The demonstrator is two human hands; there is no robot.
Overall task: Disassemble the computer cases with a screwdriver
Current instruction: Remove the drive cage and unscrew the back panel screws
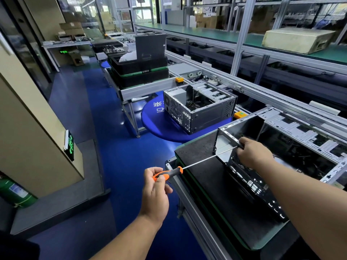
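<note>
An open computer case [277,147] sits near the far-left corner of a dark mat [202,152]. The right hand [253,153] grasps its rear top edge, probably steadying it; the left hand [156,184] pinches the screwdriver [187,166], tip at the back panel

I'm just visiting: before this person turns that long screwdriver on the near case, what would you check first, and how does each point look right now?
1. Left hand grips the screwdriver handle: ok.
2. Right hand steadies the near case at its rear top edge: ok.
3. Tip seated in a screw: cannot tell, the right hand hides it.
4. Case flat on the black mat: ok.
5. Far case clear of the shaft: ok.
</note>
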